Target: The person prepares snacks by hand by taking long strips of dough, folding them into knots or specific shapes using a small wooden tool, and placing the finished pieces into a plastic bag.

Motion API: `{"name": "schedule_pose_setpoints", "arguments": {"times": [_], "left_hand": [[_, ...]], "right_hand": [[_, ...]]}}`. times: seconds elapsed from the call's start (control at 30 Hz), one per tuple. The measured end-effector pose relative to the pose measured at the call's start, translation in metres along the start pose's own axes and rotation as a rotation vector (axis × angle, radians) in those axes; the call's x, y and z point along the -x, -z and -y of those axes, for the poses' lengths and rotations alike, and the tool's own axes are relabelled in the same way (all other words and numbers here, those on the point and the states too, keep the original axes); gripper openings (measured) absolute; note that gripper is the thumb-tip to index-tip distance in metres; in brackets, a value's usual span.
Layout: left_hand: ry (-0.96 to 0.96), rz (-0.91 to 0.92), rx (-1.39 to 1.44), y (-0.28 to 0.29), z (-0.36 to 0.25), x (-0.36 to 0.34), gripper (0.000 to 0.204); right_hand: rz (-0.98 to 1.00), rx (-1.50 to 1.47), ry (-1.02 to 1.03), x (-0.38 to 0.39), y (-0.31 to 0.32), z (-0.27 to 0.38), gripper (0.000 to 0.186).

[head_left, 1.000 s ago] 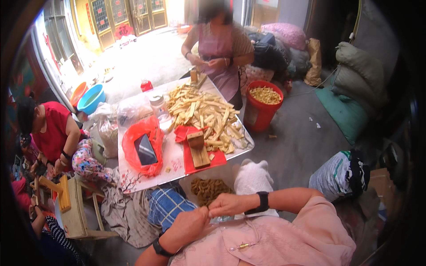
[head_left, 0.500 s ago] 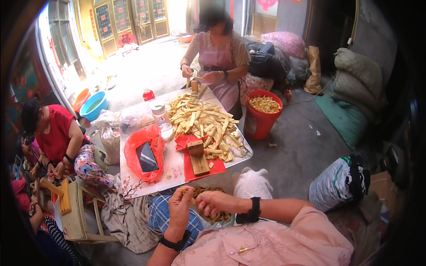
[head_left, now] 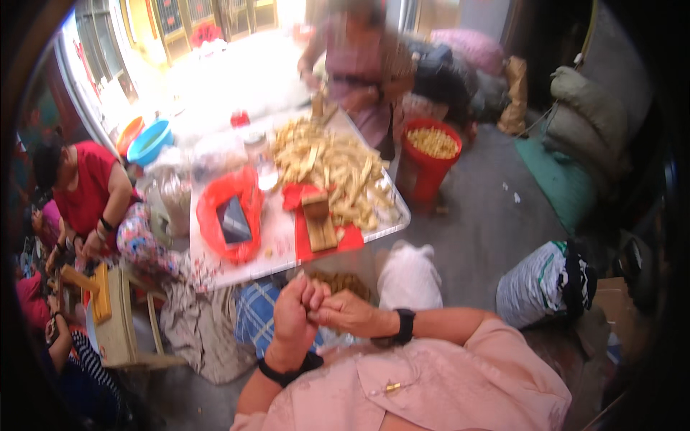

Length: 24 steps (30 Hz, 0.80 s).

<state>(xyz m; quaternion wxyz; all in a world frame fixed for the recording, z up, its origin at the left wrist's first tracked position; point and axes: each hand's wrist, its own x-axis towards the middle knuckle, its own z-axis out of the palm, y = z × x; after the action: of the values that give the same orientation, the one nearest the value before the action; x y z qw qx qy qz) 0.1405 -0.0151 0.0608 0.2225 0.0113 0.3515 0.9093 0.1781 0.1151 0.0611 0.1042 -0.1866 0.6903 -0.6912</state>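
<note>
The left hand (head_left: 293, 313) and right hand (head_left: 350, 316) meet, fingers curled inward; with the fingertips blurred and partly hidden, I cannot tell whether they pinch anything or which way a held piece would point. Just beyond, between 1 and 2 o'clock, lies a heap of brown pieces (head_left: 346, 284). At 12 o'clock on the table (head_left: 277, 264), a wooden block (head_left: 321, 235) has its long axis running 11 to 5. Farther at 12, pale yellow strips (head_left: 327, 164) lie at mixed angles.
</note>
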Motion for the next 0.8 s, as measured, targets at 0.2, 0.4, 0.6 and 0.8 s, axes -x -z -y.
{"name": "schedule_pose_setpoints", "arguments": {"times": [0.2, 0.4, 0.6, 0.8], "left_hand": [[0.031, 0.089, 0.024, -0.008, -0.006, 0.004, 0.039], [0.136, -0.166, -0.477, 0.084, -0.002, -0.019, 0.045], [-0.167, -0.238, -0.768, 0.132, -0.047, -0.022, 0.023], [-0.789, -0.336, -1.52, 0.16, -0.048, -0.022, 0.016]], "right_hand": [[0.002, 0.72, 0.474, 0.003, 0.001, -0.005, 0.023], [0.055, 0.265, -0.442, 0.007, 0.033, -0.074, 0.027], [0.174, 0.627, -0.712, 0.021, 0.066, -0.119, 0.023], [0.483, 0.831, -0.615, -0.008, 0.057, -0.193, 0.023]]}}
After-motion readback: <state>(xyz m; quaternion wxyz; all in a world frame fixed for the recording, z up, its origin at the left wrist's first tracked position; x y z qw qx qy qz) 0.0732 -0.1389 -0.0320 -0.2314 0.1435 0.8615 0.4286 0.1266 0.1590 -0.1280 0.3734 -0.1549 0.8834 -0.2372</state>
